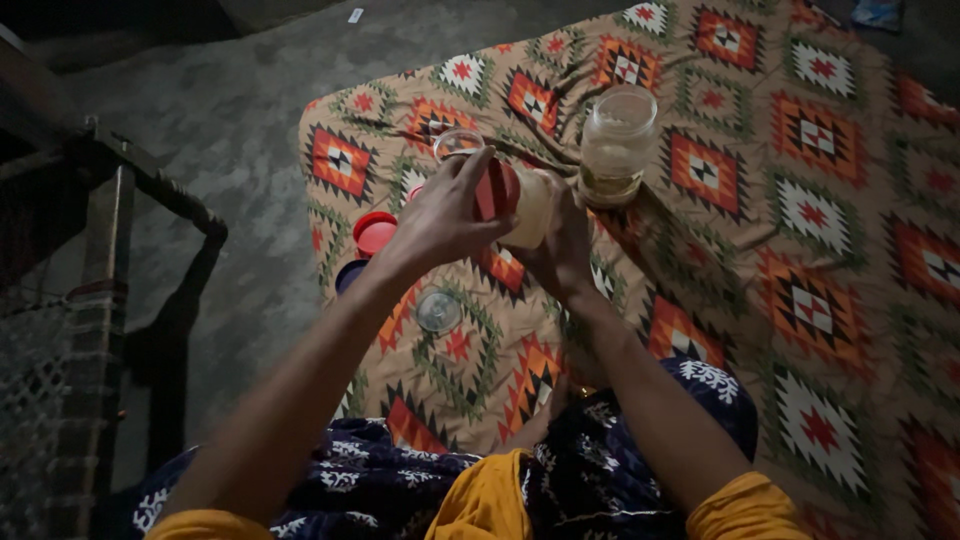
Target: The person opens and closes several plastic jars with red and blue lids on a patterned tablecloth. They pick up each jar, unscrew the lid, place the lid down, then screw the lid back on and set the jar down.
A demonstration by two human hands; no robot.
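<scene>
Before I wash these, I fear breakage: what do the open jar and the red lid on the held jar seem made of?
The open jar looks like clear glass: see-through, with thick glinting walls, though clear plastic is possible. The red lid under the left hand looks like matte opaque plastic. The right hand holds that jar from behind.

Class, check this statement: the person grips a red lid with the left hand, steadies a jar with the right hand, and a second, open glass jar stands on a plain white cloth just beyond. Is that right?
Not quite. The cloth is not plain white: the head view shows an orange, red and green geometric pattern. The rest stands: the left hand grips the red lid, the right hand steadies the jar, and the open glass jar stands just beyond.
</scene>
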